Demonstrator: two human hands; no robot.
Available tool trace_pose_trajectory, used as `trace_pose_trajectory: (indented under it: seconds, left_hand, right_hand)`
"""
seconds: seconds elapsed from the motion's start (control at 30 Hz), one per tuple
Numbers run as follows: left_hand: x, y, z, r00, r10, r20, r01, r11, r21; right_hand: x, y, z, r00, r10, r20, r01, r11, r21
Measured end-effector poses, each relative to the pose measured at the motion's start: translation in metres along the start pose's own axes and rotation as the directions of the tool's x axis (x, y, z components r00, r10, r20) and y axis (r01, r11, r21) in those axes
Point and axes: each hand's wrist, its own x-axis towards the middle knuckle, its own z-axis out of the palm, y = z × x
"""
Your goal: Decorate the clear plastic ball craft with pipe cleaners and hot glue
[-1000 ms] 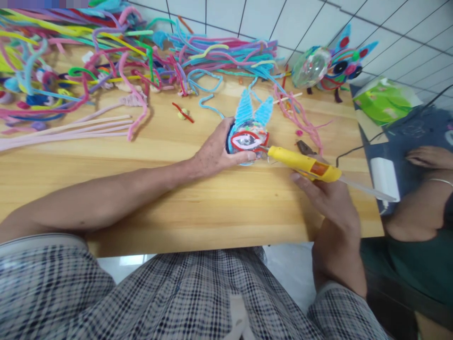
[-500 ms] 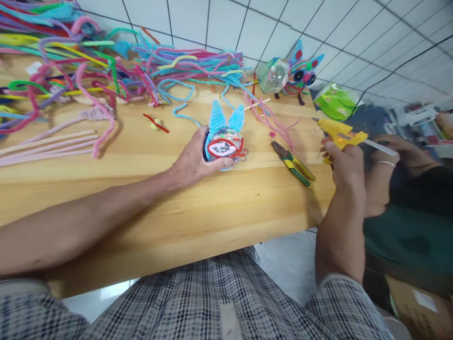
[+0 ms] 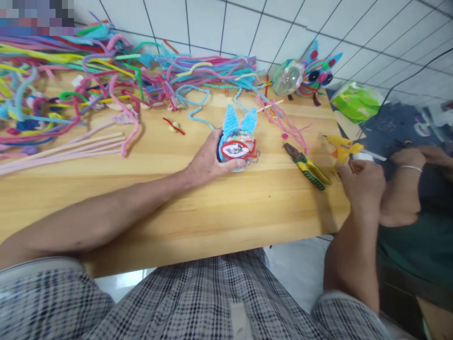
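My left hand [image 3: 208, 163] grips a small clear ball-shaped craft figure [image 3: 236, 141] with fuzzy light-blue pointed ears. A red-edged eye shape with a pink inner ring faces up beside my thumb. At the table's right end my right hand [image 3: 364, 182] is closed, its fingertips by the handle of a yellow hot glue gun [image 3: 342, 148]. A clear glue stick juts from the gun's rear. Just behind the fingers shows a white object [image 3: 363, 156], partly hidden. What the fingers pinch is not clear. Yellow-green pliers [image 3: 307, 166] lie between my hands.
Many coloured pipe cleaners [image 3: 212, 71] are heaped along the back and left. A finished-looking figure [image 3: 313, 78] with blue ears stands at the back right, near a green packet [image 3: 356, 101]. Another person's forearm [image 3: 403, 193] is close on the right.
The glue gun has come down toward the table edge, and my right hand has shifted lower and to the right of it. My left hand keeps hold of the figure. The view has turned slightly left.
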Motion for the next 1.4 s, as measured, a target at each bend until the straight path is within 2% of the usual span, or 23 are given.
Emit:
trace_pose_trajectory:
  seconds: [0.03, 0.07, 0.1, 0.17, 0.2, 0.27, 0.33, 0.47, 0.6, 0.9, 1.03, 1.17, 1.27, 1.4]
  left_hand:
    - [0.000, 0.001, 0.000, 1.000, -0.003, 0.005, 0.003, 1.000, 0.000]
    - [0.000, 0.001, -0.001, 1.000, -0.004, 0.009, 0.004, 1.000, -0.001]
    - [0.000, 0.002, -0.001, 1.000, -0.005, 0.012, 0.005, 1.000, -0.004]
    - [0.000, 0.002, -0.002, 1.000, -0.011, 0.012, 0.011, 1.000, -0.001]
    - [-0.001, 0.003, -0.003, 1.000, -0.010, 0.011, 0.010, 1.000, 0.001]
    - [-0.001, 0.003, -0.003, 1.000, 0.006, 0.013, -0.006, 1.000, -0.008]
    - [-0.002, 0.003, -0.003, 0.999, 0.034, 0.020, -0.034, 0.999, -0.037]
    - [-0.005, 0.009, -0.003, 0.997, 0.054, 0.047, -0.049, 0.994, -0.100]
    - [-0.007, 0.018, -0.004, 0.997, 0.015, 0.072, -0.003, 0.988, -0.152]
    - [-0.005, 0.023, -0.006, 0.991, -0.050, 0.124, 0.069, 0.985, -0.157]
    - [-0.005, 0.022, -0.005, 0.993, -0.048, 0.108, 0.062, 0.990, -0.129]
    - [-0.005, 0.019, -0.005, 0.997, -0.054, 0.063, 0.060, 0.992, -0.108]
    - [-0.004, 0.018, -0.004, 0.998, -0.058, 0.038, 0.062, 0.994, -0.093]
    - [-0.003, 0.019, -0.004, 0.998, -0.043, 0.056, 0.048, 0.994, -0.096]
  right_hand:
    - [-0.013, -0.012, -0.003, 0.999, 0.008, -0.050, -0.007, 1.000, 0.026]
    - [-0.026, -0.027, -0.005, 0.996, -0.074, -0.052, 0.080, 0.989, 0.122]
    - [-0.039, -0.045, -0.005, 0.974, -0.221, -0.056, 0.228, 0.943, 0.242]
    - [-0.062, -0.086, 0.001, 0.854, -0.514, -0.074, 0.497, 0.767, 0.406]
    - [-0.070, -0.105, 0.006, 0.790, -0.607, -0.081, 0.573, 0.686, 0.449]
    - [-0.079, -0.138, 0.019, 0.685, -0.724, -0.085, 0.658, 0.564, 0.499]
    - [-0.082, -0.159, 0.035, 0.635, -0.768, -0.086, 0.683, 0.505, 0.527]
    - [-0.083, -0.170, 0.062, 0.636, -0.766, -0.091, 0.666, 0.485, 0.566]
    - [-0.086, -0.167, 0.071, 0.653, -0.752, -0.092, 0.633, 0.476, 0.611]
    - [-0.088, -0.169, 0.076, 0.653, -0.747, -0.126, 0.621, 0.434, 0.652]
    - [-0.090, -0.168, 0.079, 0.650, -0.744, -0.156, 0.639, 0.424, 0.642]
    - [-0.094, -0.166, 0.071, 0.639, -0.735, -0.227, 0.689, 0.415, 0.595]
    - [-0.097, -0.165, 0.063, 0.634, -0.748, -0.198, 0.697, 0.442, 0.564]
    - [-0.099, -0.166, 0.058, 0.628, -0.764, -0.146, 0.692, 0.464, 0.553]
